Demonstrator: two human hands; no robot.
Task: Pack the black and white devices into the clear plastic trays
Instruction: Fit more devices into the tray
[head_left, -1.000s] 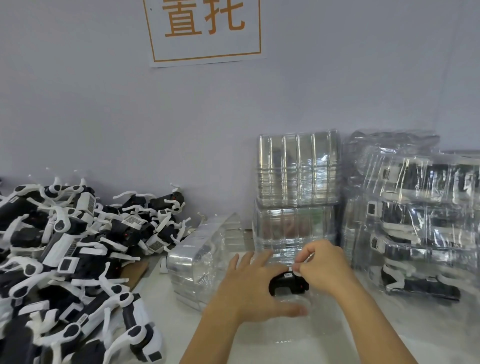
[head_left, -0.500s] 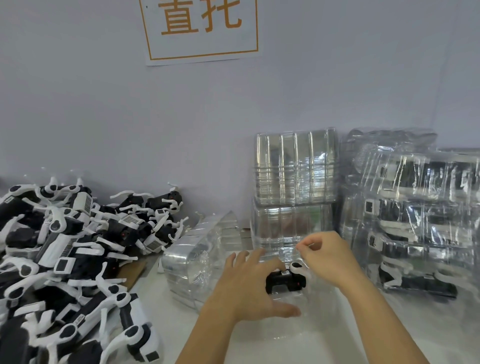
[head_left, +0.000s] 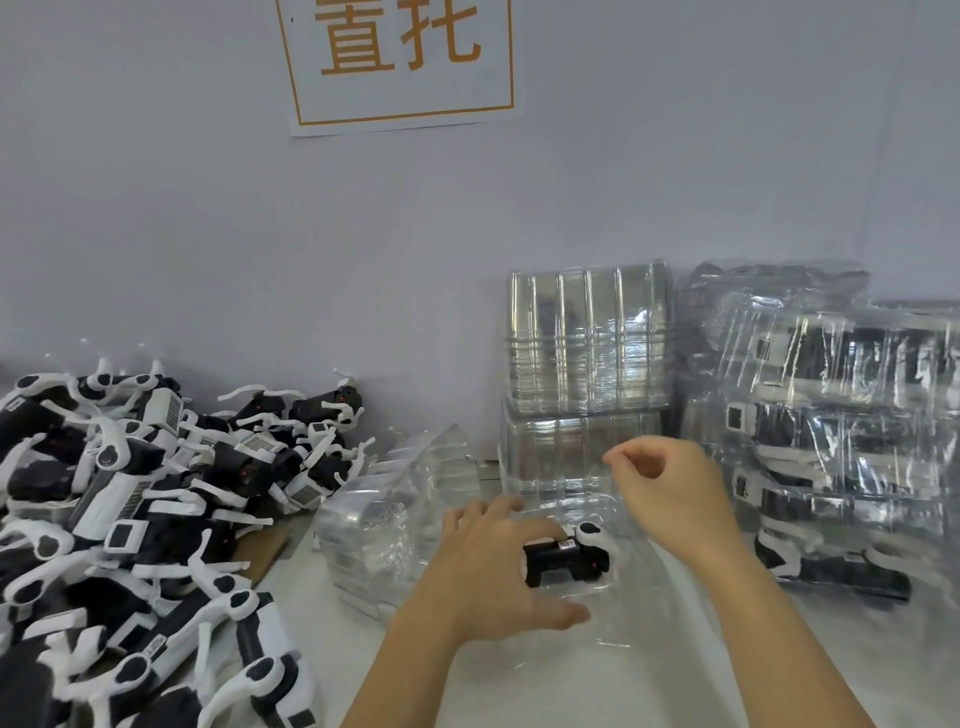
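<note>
Both hands work over one clear plastic tray (head_left: 597, 613) near the front edge of the bench (head_left: 545, 691). Left hand (head_left: 493, 577) lies spread, fingers mostly straight and reaching over the left end of a black and white device (head_left: 569, 561), thumb stretched out along the tray's near side; whether the fingertips actually press the device cannot be told. Right hand (head_left: 670, 488) hangs above and just behind the device, fingers loosely curled with thumb and forefinger close together, nothing visible between them and not touching the device.

Seated in the tray, the device lies with its long axis running left to right, its white rounded end pointing right and slightly back.

Toward the left edge of the bench sits a big heap of loose devices (head_left: 135, 519). Between that heap and the left hand a stack of empty trays (head_left: 389, 530) lies tipped on its side. Behind the hands, against the wall (head_left: 208, 234), two more tray stacks (head_left: 587, 364) stand one on the other. At the right edge, filled trays (head_left: 841, 431) are piled. A sign (head_left: 400, 57) with orange characters hangs on the wall.
</note>
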